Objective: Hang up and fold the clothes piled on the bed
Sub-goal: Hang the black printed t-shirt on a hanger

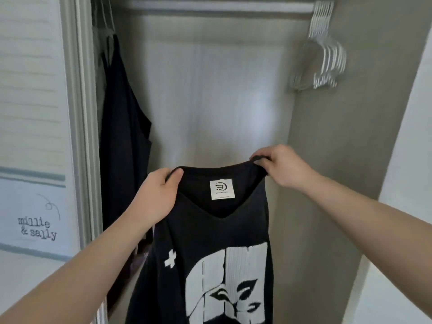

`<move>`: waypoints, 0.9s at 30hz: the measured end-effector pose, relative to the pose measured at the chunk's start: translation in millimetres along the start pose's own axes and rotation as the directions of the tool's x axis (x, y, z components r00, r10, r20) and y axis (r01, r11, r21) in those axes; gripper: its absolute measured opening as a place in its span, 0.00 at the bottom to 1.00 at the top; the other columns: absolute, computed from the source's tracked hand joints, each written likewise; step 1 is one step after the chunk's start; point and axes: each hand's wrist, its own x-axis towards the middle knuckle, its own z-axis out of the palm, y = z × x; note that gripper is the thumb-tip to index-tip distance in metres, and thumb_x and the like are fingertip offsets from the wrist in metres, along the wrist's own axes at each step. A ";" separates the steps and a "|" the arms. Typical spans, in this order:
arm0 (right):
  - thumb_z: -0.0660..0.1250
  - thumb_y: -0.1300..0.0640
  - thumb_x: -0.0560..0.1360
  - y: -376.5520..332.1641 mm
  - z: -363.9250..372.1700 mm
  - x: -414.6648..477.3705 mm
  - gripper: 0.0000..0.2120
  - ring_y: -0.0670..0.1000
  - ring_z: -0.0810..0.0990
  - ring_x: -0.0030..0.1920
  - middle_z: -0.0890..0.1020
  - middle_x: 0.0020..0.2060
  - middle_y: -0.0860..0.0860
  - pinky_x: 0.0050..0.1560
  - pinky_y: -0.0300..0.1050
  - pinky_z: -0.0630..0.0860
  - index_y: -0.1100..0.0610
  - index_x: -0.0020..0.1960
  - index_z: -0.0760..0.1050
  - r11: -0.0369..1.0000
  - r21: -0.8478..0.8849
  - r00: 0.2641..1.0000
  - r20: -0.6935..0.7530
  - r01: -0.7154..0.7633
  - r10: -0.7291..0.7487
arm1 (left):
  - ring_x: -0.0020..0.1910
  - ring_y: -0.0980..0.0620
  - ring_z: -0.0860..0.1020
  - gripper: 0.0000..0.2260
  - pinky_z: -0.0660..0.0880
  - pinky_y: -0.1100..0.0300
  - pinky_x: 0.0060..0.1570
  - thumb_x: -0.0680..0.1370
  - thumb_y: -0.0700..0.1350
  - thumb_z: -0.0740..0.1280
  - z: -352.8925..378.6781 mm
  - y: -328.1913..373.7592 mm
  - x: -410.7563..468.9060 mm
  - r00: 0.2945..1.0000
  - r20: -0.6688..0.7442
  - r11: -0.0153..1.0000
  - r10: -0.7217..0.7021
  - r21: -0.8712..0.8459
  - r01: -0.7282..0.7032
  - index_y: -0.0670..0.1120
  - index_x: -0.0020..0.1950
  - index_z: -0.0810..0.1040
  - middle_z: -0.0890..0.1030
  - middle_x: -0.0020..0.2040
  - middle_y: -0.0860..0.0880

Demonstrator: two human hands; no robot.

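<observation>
A black t-shirt [210,242] with a white graphic print and a white neck label hangs between my hands in front of an open closet. My left hand [156,195] grips its left shoulder by the collar. My right hand [280,167] pinches the right shoulder, slightly higher. The shirt's front faces me and its lower part runs out of the frame. No hanger is visible inside it.
A closet rail [210,8] crosses the top. Several empty white hangers [325,54] bunch at its right end. A dark garment [124,136] hangs at the left end. A white louvred door [30,90] with a lettered cloth stands at left.
</observation>
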 end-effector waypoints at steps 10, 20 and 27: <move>0.60 0.56 0.82 -13.4 -142.0 143.5 0.14 0.58 0.78 0.46 0.80 0.39 0.51 0.48 0.51 0.78 0.50 0.38 0.73 0.872 -0.489 0.992 -0.122 -0.034 -0.030 | 0.38 0.46 0.75 0.19 0.70 0.54 0.42 0.84 0.54 0.59 -7.8 150.0 161.4 0.967 -0.119 0.974 0.223 -0.016 -0.227 0.42 0.43 0.76 0.74 0.38 0.44; 0.62 0.59 0.76 27.2 -190.8 210.6 0.20 0.59 0.68 0.66 0.72 0.64 0.56 0.65 0.53 0.62 0.51 0.68 0.70 0.521 -0.774 0.886 -0.458 -0.360 -0.069 | 0.35 0.46 0.72 0.19 0.63 0.57 0.30 0.84 0.51 0.59 32.0 237.0 242.4 0.909 -0.091 0.851 0.407 0.399 -0.342 0.42 0.36 0.70 0.74 0.35 0.45; 0.61 0.60 0.78 57.8 -195.2 230.3 0.19 0.60 0.70 0.67 0.73 0.66 0.57 0.63 0.52 0.65 0.53 0.69 0.68 0.474 -0.697 0.808 -0.586 -0.538 0.055 | 0.32 0.49 0.70 0.20 0.61 0.56 0.30 0.84 0.51 0.59 42.1 227.5 268.8 0.898 -0.097 0.810 0.429 0.482 -0.335 0.43 0.34 0.66 0.72 0.32 0.46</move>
